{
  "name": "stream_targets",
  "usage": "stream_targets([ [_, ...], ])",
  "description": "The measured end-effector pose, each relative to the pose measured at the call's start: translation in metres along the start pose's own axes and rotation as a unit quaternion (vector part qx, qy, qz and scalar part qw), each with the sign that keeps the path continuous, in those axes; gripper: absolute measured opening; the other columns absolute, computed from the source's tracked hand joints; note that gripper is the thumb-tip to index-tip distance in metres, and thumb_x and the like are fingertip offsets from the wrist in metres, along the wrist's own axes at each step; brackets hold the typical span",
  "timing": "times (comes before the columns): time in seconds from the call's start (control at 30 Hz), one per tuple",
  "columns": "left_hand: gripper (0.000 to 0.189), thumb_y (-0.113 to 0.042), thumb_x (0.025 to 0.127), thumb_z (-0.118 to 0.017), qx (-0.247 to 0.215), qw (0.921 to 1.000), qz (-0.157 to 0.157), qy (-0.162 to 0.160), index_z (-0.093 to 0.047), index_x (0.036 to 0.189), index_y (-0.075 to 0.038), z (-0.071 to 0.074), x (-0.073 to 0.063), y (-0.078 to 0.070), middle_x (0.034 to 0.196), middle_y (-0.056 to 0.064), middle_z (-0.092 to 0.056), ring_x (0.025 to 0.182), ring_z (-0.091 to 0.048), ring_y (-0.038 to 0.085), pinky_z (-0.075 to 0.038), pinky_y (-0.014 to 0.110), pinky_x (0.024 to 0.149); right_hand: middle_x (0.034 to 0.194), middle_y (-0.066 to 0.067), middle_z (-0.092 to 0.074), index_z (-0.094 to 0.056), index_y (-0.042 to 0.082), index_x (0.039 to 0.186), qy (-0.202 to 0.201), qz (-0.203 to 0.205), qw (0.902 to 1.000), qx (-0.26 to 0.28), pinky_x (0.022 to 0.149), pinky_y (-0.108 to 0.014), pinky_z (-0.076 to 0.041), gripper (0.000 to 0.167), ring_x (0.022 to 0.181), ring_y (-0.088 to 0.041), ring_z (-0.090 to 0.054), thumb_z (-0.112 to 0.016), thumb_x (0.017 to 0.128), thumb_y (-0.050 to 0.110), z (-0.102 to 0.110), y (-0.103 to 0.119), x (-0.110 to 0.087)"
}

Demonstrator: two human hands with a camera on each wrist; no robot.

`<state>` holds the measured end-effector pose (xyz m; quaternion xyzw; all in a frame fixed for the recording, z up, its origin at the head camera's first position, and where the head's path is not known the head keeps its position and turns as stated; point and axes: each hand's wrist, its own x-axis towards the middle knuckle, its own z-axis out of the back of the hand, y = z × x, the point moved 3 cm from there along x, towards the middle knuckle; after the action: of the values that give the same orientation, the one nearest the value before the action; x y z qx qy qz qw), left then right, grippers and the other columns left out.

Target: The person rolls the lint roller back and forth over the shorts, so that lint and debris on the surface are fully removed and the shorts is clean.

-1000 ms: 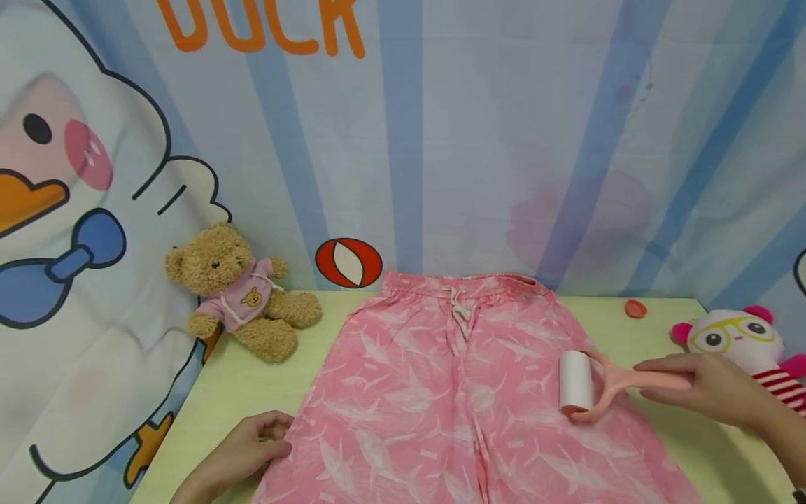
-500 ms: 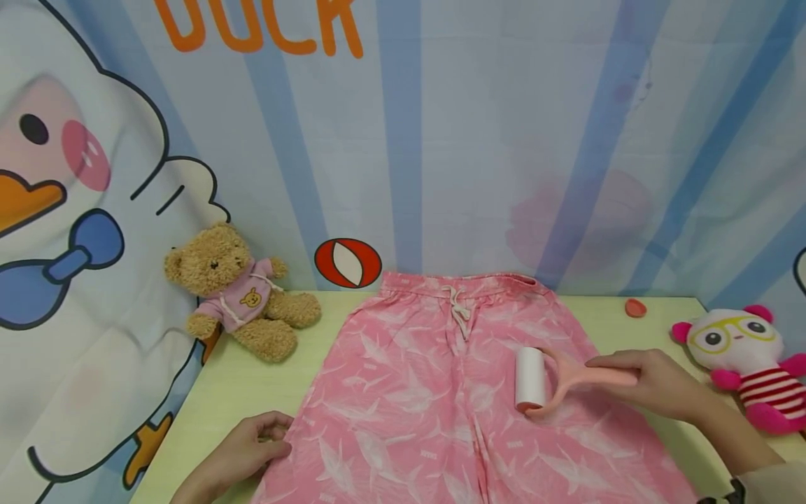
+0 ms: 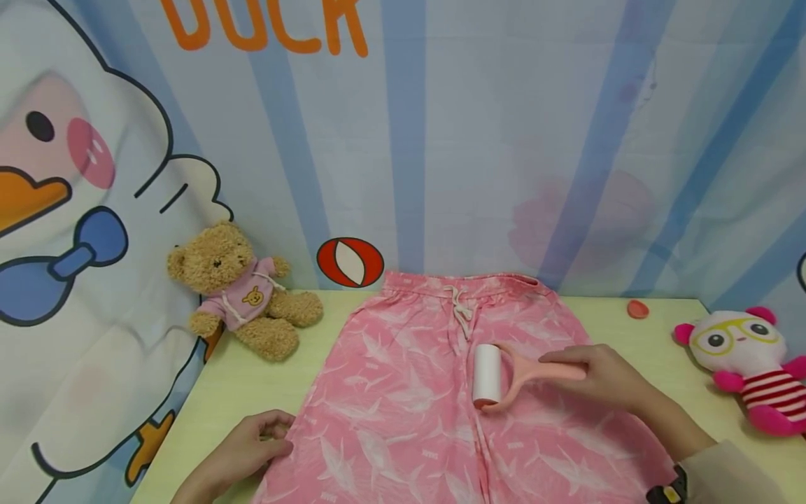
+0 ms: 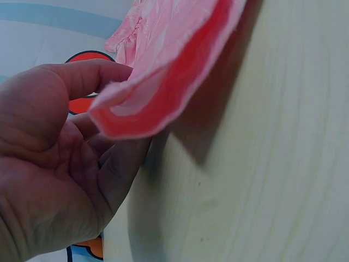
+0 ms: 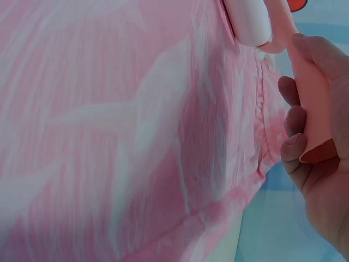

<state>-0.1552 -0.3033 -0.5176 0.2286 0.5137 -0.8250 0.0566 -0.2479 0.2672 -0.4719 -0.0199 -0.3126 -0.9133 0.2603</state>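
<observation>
Pink drawstring shorts (image 3: 390, 392) with a white shark print lie spread out, waistband at the far end. My right hand (image 3: 613, 381) grips the peach handle of a lint roller (image 3: 487, 374), its white roll resting on the shorts near the centre seam. In the right wrist view, fingers curl round the lint roller's handle (image 5: 311, 98). At the left side of the shorts my left hand (image 3: 248, 448) holds the edge between thumb and fingers. The left wrist view shows that hand (image 4: 60, 142) with the raised leg hem (image 4: 163, 103); some fingertips are hidden behind the cloth.
A teddy bear (image 3: 242, 294) in a pink top sits at the back left of the pale table (image 3: 220, 392). To the right lies a panda plush (image 3: 749, 364). A small red cap-like piece (image 3: 637, 309) lies near the back edge, before a printed cloth backdrop (image 3: 466, 140).
My right hand has moved the lint roller leftwards across the shorts, from the right leg to near the centre seam. My left hand stays in place at the left edge.
</observation>
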Motion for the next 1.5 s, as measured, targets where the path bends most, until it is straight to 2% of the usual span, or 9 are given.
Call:
stream_targets([
  [0.17,0.04,-0.009,0.091,-0.072,0.004,1.0,0.003,-0.004,-0.063,0.128,0.004,-0.001,0.001,-0.002,0.095,0.008,-0.065,0.082,-0.061,0.021,-0.052,0.037,0.07,0.107,0.014,-0.076,-0.08,0.024,0.116,0.007,-0.008,0.9999,0.013,0.079,-0.032,-0.056,0.033,0.093,-0.004,-0.069,-0.085,0.087,0.038,-0.009,0.007,0.009],
  [0.33,0.04,-0.009,0.091,-0.072,0.01,0.9999,0.005,-0.007,-0.064,0.128,0.004,-0.002,0.002,-0.003,0.095,0.008,-0.065,0.081,-0.061,0.021,-0.051,0.037,0.07,0.107,0.015,-0.075,-0.08,0.023,0.116,0.004,-0.005,0.9998,0.018,0.081,-0.033,-0.056,0.033,0.095,-0.005,-0.069,-0.085,0.086,0.038,-0.012,0.01,0.009],
  [0.53,0.04,-0.008,0.091,-0.072,0.011,0.9999,-0.006,-0.004,-0.063,0.128,0.005,-0.001,0.002,-0.003,0.095,0.008,-0.065,0.083,-0.06,0.021,-0.051,0.036,0.07,0.106,0.013,-0.076,-0.081,0.02,0.113,-0.006,0.008,0.9998,0.018,0.081,-0.034,-0.056,0.03,0.097,-0.007,-0.07,-0.085,0.087,0.033,-0.01,0.013,0.0],
  [0.77,0.039,-0.009,0.091,-0.072,0.015,0.9999,-0.003,-0.007,-0.064,0.127,0.004,-0.001,0.002,-0.003,0.094,0.007,-0.066,0.083,-0.061,0.021,-0.051,0.036,0.071,0.107,0.015,-0.075,-0.081,0.023,0.114,-0.003,-0.012,0.9994,0.031,0.08,-0.03,-0.055,0.031,0.096,-0.004,-0.068,-0.086,0.086,0.035,-0.008,0.01,-0.018],
  [1.07,0.04,-0.009,0.092,-0.071,0.004,0.9999,-0.014,0.005,-0.062,0.128,0.006,0.0,0.002,-0.001,0.095,0.007,-0.066,0.083,-0.062,0.021,-0.052,0.036,0.069,0.104,0.015,-0.075,-0.08,0.024,0.112,-0.033,0.067,0.9966,0.035,0.078,-0.017,-0.051,0.035,0.091,-0.004,-0.069,-0.092,0.079,0.023,-0.009,0.009,-0.046],
  [1.2,0.04,-0.009,0.092,-0.072,0.005,0.9999,-0.012,0.002,-0.063,0.128,0.006,-0.001,0.002,-0.001,0.095,0.008,-0.066,0.085,-0.061,0.021,-0.052,0.036,0.071,0.105,0.013,-0.075,-0.08,0.024,0.113,-0.032,0.083,0.995,0.047,0.077,-0.015,-0.049,0.037,0.089,-0.004,-0.068,-0.093,0.078,0.02,-0.01,0.01,-0.06],
  [1.33,0.041,-0.009,0.091,-0.072,0.007,1.0,-0.005,-0.003,-0.062,0.128,0.006,-0.001,0.003,0.001,0.095,0.008,-0.066,0.085,-0.061,0.021,-0.052,0.037,0.072,0.105,0.012,-0.075,-0.08,0.024,0.113,-0.035,0.111,0.992,0.048,0.081,-0.012,-0.047,0.039,0.091,-0.004,-0.068,-0.092,0.078,0.013,-0.01,0.012,-0.072],
  [1.5,0.041,-0.009,0.091,-0.071,0.011,0.9999,0.0,-0.008,-0.062,0.129,0.006,-0.001,0.003,0.003,0.096,0.007,-0.066,0.085,-0.062,0.021,-0.052,0.037,0.073,0.104,0.011,-0.075,-0.079,0.023,0.115,-0.025,0.143,0.9859,0.083,0.08,-0.015,-0.05,0.041,0.088,-0.005,-0.07,-0.088,0.08,0.005,-0.013,0.016,-0.083],
])
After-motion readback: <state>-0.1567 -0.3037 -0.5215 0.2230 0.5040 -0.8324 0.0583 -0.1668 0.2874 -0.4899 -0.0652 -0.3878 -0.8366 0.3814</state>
